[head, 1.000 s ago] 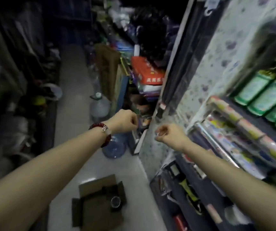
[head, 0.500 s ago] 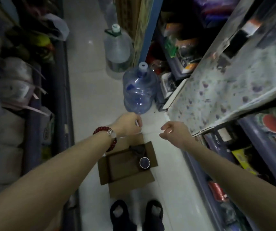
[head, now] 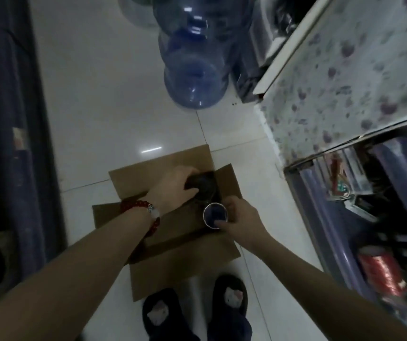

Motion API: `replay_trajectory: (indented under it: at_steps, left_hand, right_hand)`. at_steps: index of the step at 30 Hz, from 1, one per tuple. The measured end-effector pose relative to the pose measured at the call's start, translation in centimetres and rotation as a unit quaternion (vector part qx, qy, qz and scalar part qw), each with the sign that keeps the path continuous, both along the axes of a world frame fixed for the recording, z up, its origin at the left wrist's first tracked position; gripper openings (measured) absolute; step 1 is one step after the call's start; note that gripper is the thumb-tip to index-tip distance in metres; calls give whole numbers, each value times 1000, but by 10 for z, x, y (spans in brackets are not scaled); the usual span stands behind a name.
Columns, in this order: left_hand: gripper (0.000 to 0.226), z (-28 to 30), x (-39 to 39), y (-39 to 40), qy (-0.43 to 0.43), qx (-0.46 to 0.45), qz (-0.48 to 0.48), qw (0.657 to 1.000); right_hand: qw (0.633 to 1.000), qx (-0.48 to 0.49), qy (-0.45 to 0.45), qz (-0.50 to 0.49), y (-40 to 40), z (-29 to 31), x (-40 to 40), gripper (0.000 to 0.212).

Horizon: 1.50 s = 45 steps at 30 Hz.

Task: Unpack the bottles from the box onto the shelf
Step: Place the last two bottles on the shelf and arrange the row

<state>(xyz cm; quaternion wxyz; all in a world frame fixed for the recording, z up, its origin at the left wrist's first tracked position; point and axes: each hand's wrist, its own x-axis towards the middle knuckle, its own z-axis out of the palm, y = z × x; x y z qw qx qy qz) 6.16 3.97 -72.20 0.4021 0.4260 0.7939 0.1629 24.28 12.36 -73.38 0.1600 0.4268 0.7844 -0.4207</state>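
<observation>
Box [head: 173, 252] with two hand-gripped bottles [head: 214, 216]

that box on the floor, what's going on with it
A person is bent over an open cardboard box on the tiled floor of a narrow shop aisle, reaching into it with both hands. The left hand grips a dark bottle in the box, and the right hand holds a second bottle by its blue cap. Neither bottle is clear of the box yet. The shelf stands just to the right, and a big blue water jug sits beyond the box.
</observation>
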Motion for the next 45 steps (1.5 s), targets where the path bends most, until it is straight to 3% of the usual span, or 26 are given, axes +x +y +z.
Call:
replay_trajectory:
  at_steps: [6,13,17,24,36,40,45]
  left_hand:
    - [63,-87,6,0,33,47,-38,998]
    - [85,-126,19,2,96,64,-9,993]
    - [89,-133,23,8,88,82,50,991]
    - [86,-144,17,-4,110,97,53,988]
    - [80,-138,20,-16,118,82,99,985]
    - [79,-113,14,-20,90,118,131,980]
    - [84,-37,5,-8,67,132,158,976]
  right_hand:
    - [996,10,70,-51,-18,-79,9,84]
    - [991,-21,99,-86,-32,-122,15,110]
    - [985,4,125,-122,-37,-134,17,104]
    - [979,53,144,-138,-34,-137,23,81]
    - [981,58,145,-116,-28,-133,24,88]
    - [977,60,159,-126,-20,-108,19,85]
    - [974,64,176,-128,-7,-40,10,79]
